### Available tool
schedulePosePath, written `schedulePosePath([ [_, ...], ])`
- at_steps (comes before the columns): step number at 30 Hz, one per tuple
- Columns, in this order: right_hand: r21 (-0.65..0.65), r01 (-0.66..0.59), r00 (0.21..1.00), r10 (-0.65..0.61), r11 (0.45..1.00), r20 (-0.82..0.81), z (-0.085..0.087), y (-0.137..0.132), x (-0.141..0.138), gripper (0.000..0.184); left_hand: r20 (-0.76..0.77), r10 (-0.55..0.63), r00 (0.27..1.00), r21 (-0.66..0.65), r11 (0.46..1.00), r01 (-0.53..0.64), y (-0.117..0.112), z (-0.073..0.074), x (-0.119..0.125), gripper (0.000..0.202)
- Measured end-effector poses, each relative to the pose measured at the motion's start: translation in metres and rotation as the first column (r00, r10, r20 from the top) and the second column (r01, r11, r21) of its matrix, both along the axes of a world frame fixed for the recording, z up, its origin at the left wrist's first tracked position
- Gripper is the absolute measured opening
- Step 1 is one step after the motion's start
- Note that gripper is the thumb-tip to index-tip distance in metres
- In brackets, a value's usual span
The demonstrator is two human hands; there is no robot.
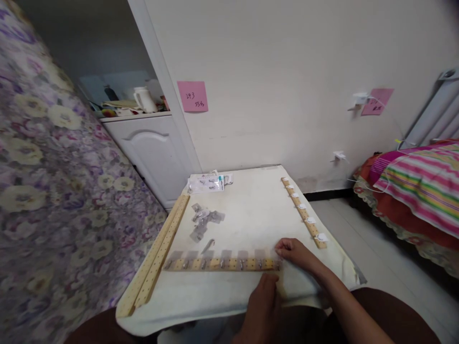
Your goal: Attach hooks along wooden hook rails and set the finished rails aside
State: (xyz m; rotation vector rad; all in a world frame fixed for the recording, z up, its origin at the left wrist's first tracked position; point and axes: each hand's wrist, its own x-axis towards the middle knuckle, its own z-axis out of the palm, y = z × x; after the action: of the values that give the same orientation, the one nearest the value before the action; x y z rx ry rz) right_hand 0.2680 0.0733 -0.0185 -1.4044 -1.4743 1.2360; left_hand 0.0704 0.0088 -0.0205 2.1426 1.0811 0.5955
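Observation:
A pale wooden strip with holes [215,263] lies across the front of a small table under a white cloth [251,215]. Several clear adhesive hooks [225,258] sit in a row along it. My right hand [296,255] is at the strip's right end, fingers bent in a pinch above the last hook; what they grip is too small to make out. My left hand [263,306] rests at the table's front edge just below that end, back up and fingers hidden.
A second strip with white hooks [304,212] runs along the right edge. Two bare strips [158,255] lie along the left edge. Loose clear hooks [205,220] and packets [208,183] sit toward the back. Floral fabric [53,181] is left, a striped bed [419,191] right.

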Motion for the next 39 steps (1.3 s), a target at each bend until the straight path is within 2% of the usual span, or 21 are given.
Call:
schedulePosePath([
  [3,0.004,0.01,1.0,-0.01,1.0,0.009,-0.002,0.002,-0.001,0.012,-0.021,-0.027,0.999,0.049,0.998,0.028,0.001,-0.007,-0.003,0.042],
  [6,0.01,0.007,1.0,-0.007,1.0,0.012,-0.001,0.003,-0.002,0.012,-0.11,-0.032,0.993,0.069,0.997,0.04,0.002,-0.01,-0.003,0.048],
  [11,0.015,0.007,1.0,-0.007,1.0,0.027,0.003,0.001,-0.001,0.011,-0.268,-0.008,0.963,0.029,0.999,0.016,0.002,-0.008,0.001,0.057],
  [18,0.032,0.02,0.999,-0.022,0.999,0.047,0.004,0.001,-0.002,0.009,-0.346,0.012,0.938,-0.002,1.0,-0.013,0.005,-0.003,0.01,0.056],
  [21,-0.015,0.026,0.999,-0.025,1.0,0.038,0.002,0.002,-0.003,0.009,-0.399,0.01,0.917,-0.014,1.0,-0.017,0.007,-0.001,0.013,0.059],
  [25,-0.104,0.005,1.0,-0.008,0.995,-0.025,-0.003,0.003,-0.004,0.011,-0.412,0.014,0.911,-0.016,1.0,-0.023,0.007,0.002,0.014,0.059],
  [31,-0.116,0.013,0.998,-0.02,0.993,-0.054,-0.009,0.005,-0.005,0.013,-0.404,0.015,0.915,-0.004,1.0,-0.018,0.007,0.004,0.013,0.058],
  [39,-0.129,0.023,0.996,-0.034,0.991,-0.084,-0.007,0.005,-0.008,0.015,-0.418,0.011,0.908,0.009,1.0,-0.008,0.008,0.001,0.013,0.059],
])
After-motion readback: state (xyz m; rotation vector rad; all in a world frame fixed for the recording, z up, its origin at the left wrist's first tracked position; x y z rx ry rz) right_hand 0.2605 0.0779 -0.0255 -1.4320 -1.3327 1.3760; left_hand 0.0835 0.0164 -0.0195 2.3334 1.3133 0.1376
